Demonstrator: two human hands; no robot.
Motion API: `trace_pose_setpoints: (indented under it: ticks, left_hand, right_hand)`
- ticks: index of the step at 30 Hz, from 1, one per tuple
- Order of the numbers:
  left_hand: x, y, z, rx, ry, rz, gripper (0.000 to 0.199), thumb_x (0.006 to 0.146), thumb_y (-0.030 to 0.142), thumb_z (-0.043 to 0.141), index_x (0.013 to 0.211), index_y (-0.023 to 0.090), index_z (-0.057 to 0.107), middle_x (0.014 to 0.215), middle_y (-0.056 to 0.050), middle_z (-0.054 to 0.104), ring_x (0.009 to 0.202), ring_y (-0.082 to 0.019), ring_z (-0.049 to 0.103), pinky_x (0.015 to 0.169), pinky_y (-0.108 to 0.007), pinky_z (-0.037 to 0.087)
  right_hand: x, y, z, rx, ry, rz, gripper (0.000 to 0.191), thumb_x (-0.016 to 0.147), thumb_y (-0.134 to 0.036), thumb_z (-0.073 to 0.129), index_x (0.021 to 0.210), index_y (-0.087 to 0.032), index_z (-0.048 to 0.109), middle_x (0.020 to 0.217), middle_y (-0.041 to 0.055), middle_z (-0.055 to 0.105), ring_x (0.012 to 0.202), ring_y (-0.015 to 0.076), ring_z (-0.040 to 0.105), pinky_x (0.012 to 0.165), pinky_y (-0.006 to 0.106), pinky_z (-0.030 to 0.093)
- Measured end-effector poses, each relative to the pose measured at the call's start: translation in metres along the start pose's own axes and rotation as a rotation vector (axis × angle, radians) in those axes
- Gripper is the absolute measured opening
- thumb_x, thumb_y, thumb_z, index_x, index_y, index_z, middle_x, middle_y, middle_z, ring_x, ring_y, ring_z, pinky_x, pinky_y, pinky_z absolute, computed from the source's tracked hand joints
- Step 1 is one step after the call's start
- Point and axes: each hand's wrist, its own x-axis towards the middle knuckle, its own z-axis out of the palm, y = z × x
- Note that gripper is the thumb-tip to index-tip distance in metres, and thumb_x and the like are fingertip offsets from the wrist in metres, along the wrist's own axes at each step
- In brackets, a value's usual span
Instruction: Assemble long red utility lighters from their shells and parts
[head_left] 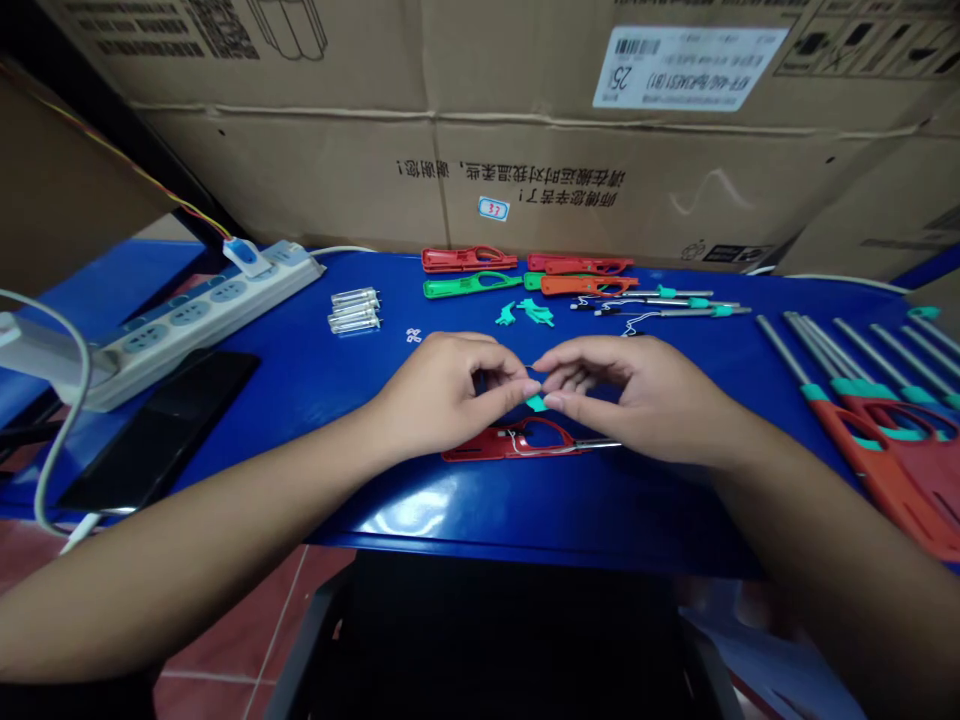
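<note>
My left hand [472, 390] and my right hand [615, 390] meet over the middle of the blue table, fingertips pinched close together. A small teal plastic trigger [536, 402] shows just under the fingertips, partly hidden by them. A thin dark wire-like bit sticks up between the fingers; what it belongs to I cannot make out. Below the hands lies a red lighter shell half [487, 444] with a white wire and a metal tube [600, 443] set in it. Loose teal triggers [535, 312] and small white pieces [413, 335] lie just beyond the hands.
Red, green and orange shell halves [469, 286] lie at the back, beside metal tubes with wires [697, 311]. Clear fuel cartridges [355, 312] sit left of centre. A power strip [202, 310] and black phone [161, 430] are left; lighters with long tubes [862, 430] are right. Cardboard [300, 170] stands behind.
</note>
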Motion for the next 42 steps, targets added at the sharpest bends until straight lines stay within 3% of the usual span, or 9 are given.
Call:
trace_pose_setpoints:
  ticks: [3, 6, 11, 15, 17, 22, 31, 39, 42]
  left_hand:
    - [0.001, -0.006, 0.004, -0.266, -0.124, -0.291, 0.033, 0.088, 0.046, 0.067, 0.087, 0.014, 0.075, 0.073, -0.002, 0.071, 0.062, -0.012, 0.059, 0.057, -0.023, 0.044]
    - [0.001, -0.010, 0.006, -0.312, -0.140, -0.366, 0.036, 0.087, 0.048, 0.067, 0.084, 0.013, 0.073, 0.069, -0.001, 0.067, 0.059, -0.011, 0.054, 0.057, -0.023, 0.042]
    - [0.000, -0.007, -0.004, -0.166, -0.181, -0.238, 0.034, 0.093, 0.047, 0.060, 0.097, 0.016, 0.072, 0.083, -0.003, 0.071, 0.072, -0.014, 0.063, 0.067, -0.026, 0.050]
    - [-0.003, -0.004, -0.020, 0.239, -0.475, -0.049, 0.048, 0.075, 0.046, 0.083, 0.114, 0.020, 0.070, 0.108, -0.006, 0.070, 0.097, -0.022, 0.066, 0.085, -0.032, 0.052]
    - [-0.006, -0.002, -0.023, 0.317, -0.512, -0.030, 0.050, 0.074, 0.042, 0.084, 0.117, 0.022, 0.068, 0.112, -0.006, 0.069, 0.099, -0.023, 0.066, 0.085, -0.032, 0.052]
    - [-0.015, 0.004, -0.014, 0.348, -0.478, 0.013, 0.032, 0.083, 0.025, 0.076, 0.114, 0.024, 0.069, 0.105, -0.003, 0.072, 0.094, -0.021, 0.068, 0.083, -0.031, 0.053]
    - [-0.027, 0.010, -0.002, 0.524, -0.420, 0.133, 0.029, 0.098, 0.029, 0.056, 0.122, 0.021, 0.070, 0.099, -0.008, 0.070, 0.093, -0.023, 0.067, 0.081, -0.035, 0.055]
    - [-0.028, 0.007, -0.001, 0.469, -0.397, 0.143, 0.028, 0.098, 0.029, 0.057, 0.122, 0.022, 0.070, 0.098, -0.007, 0.069, 0.091, -0.021, 0.065, 0.081, -0.033, 0.054]
    - [-0.029, 0.006, -0.002, 0.424, -0.387, 0.122, 0.029, 0.098, 0.026, 0.056, 0.123, 0.028, 0.069, 0.098, -0.005, 0.069, 0.092, -0.021, 0.064, 0.083, -0.034, 0.052]
  right_hand:
    - [-0.002, -0.001, -0.005, -0.180, 0.023, -0.158, 0.020, 0.085, -0.032, 0.072, 0.101, -0.021, 0.072, 0.089, 0.0009, 0.075, 0.075, 0.0131, 0.068, 0.071, 0.026, 0.054]
    - [-0.003, -0.002, -0.008, -0.412, -0.016, -0.332, 0.012, 0.092, -0.028, 0.064, 0.097, -0.021, 0.074, 0.089, 0.0025, 0.074, 0.079, 0.0146, 0.067, 0.074, 0.028, 0.052]
    - [-0.008, -0.004, -0.009, -0.616, -0.115, -0.376, 0.020, 0.095, -0.024, 0.056, 0.092, -0.020, 0.076, 0.090, 0.0067, 0.072, 0.084, 0.0200, 0.065, 0.076, 0.034, 0.048]
    - [-0.014, -0.004, -0.009, -0.644, -0.205, -0.304, 0.021, 0.094, -0.024, 0.056, 0.087, -0.022, 0.076, 0.088, 0.0052, 0.070, 0.081, 0.0195, 0.063, 0.076, 0.034, 0.046]
    - [-0.016, -0.002, -0.007, -0.647, -0.227, -0.293, 0.022, 0.093, -0.024, 0.056, 0.085, -0.023, 0.077, 0.085, 0.0040, 0.069, 0.079, 0.0186, 0.063, 0.078, 0.035, 0.046]
    - [-0.018, 0.003, -0.003, -0.648, -0.269, -0.241, 0.023, 0.093, -0.024, 0.055, 0.087, -0.023, 0.077, 0.081, 0.0035, 0.067, 0.076, 0.0180, 0.060, 0.072, 0.033, 0.042]
    - [-0.017, 0.008, -0.001, -0.615, -0.272, -0.253, 0.026, 0.096, -0.024, 0.052, 0.085, -0.024, 0.076, 0.078, 0.0029, 0.066, 0.072, 0.0166, 0.057, 0.070, 0.032, 0.041]
    - [-0.020, 0.008, 0.007, -0.532, -0.229, -0.249, 0.023, 0.095, -0.021, 0.055, 0.085, -0.022, 0.076, 0.073, 0.0018, 0.064, 0.069, 0.0146, 0.055, 0.067, 0.030, 0.039]
    - [-0.021, 0.006, 0.010, -0.543, -0.228, -0.227, 0.022, 0.094, -0.020, 0.056, 0.085, -0.021, 0.076, 0.072, 0.0015, 0.062, 0.068, 0.0146, 0.054, 0.066, 0.030, 0.038]
